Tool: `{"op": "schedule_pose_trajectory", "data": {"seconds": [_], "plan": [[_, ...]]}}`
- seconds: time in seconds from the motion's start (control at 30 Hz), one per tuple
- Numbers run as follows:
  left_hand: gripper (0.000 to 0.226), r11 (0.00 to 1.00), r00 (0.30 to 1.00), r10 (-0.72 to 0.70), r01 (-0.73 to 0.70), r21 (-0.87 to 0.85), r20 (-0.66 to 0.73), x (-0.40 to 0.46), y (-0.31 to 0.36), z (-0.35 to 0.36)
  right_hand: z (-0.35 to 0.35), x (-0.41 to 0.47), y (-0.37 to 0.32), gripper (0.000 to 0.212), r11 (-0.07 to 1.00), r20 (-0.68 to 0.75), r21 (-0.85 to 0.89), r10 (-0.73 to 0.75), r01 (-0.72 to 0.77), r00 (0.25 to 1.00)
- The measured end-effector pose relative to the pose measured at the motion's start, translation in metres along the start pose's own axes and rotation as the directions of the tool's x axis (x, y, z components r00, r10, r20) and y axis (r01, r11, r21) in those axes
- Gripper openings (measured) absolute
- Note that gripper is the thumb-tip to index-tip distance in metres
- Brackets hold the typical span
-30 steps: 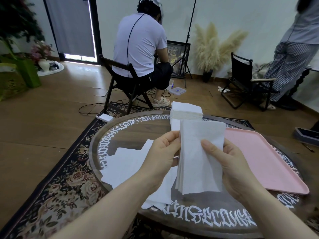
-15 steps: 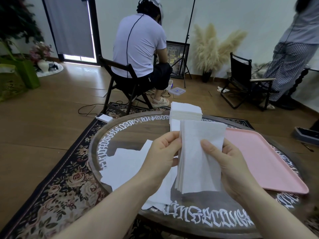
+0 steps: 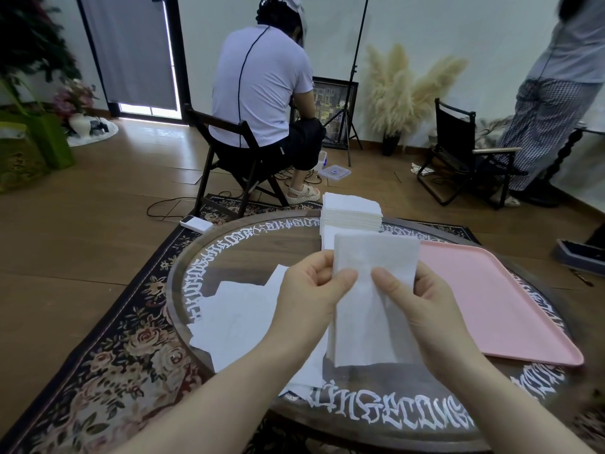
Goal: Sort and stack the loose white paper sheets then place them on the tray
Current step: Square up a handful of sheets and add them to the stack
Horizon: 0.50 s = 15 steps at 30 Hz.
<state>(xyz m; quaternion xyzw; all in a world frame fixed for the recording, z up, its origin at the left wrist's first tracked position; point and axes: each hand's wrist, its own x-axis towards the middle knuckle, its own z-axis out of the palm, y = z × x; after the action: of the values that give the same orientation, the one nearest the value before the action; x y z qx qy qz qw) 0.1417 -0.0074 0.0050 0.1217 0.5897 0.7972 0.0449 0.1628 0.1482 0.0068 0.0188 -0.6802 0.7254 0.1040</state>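
I hold a small bundle of white paper sheets (image 3: 370,309) upright above the round table. My left hand (image 3: 311,293) pinches its left edge and my right hand (image 3: 415,299) grips its right edge, thumbs on the front. Several loose white sheets (image 3: 242,319) lie spread on the table's left part, partly under my left forearm. A neat stack of white sheets (image 3: 352,213) sits at the table's far edge. The pink tray (image 3: 510,309) lies on the table's right side with nothing on it.
The round dark table (image 3: 262,257) has white lettering round its rim and stands on a floral rug (image 3: 108,355). A person sits on a folding chair (image 3: 229,158) just behind the table. Another person stands at the far right next to a black chair (image 3: 458,158).
My thumbs have moved closer together on the front of the bundle, and the bundle's top edge sits a little more level. The loose sheets, stack and tray have not moved.
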Motion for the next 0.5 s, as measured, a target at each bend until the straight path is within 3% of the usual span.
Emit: {"op": "schedule_pose_trajectory", "data": {"seconds": [0.07,0.13,0.23,0.33,0.43,0.5], "plan": [[0.012,1.0,0.999,-0.013,0.012,-0.022,-0.041,0.002,0.0,0.0,0.002,0.0,0.0,0.042,0.995,-0.036,-0.076,-0.063,0.06,0.997],[0.013,0.994,0.995,-0.062,0.055,-0.091,-0.075,0.004,0.002,-0.001,0.0,0.003,0.0,0.063,0.979,-0.071,-0.197,-0.075,0.06,0.995],[0.015,0.939,0.975,-0.199,0.16,-0.305,-0.101,0.008,0.002,-0.001,-0.006,0.009,-0.001,0.089,0.961,0.05,-0.215,0.188,-0.173,0.981],[0.019,0.843,0.949,-0.29,0.19,-0.502,-0.127,0.01,0.003,-0.004,-0.008,0.008,0.002,0.072,0.889,0.222,-0.267,0.431,-0.371,0.874],[0.025,0.819,0.926,-0.338,0.201,-0.537,-0.168,0.013,0.0,-0.009,-0.007,0.007,0.01,0.048,0.855,0.242,-0.265,0.506,-0.446,0.828],[0.022,0.838,0.923,-0.325,0.18,-0.515,-0.207,0.015,0.0,-0.014,-0.007,0.009,0.012,0.037,0.862,0.208,-0.215,0.499,-0.458,0.841]]}}
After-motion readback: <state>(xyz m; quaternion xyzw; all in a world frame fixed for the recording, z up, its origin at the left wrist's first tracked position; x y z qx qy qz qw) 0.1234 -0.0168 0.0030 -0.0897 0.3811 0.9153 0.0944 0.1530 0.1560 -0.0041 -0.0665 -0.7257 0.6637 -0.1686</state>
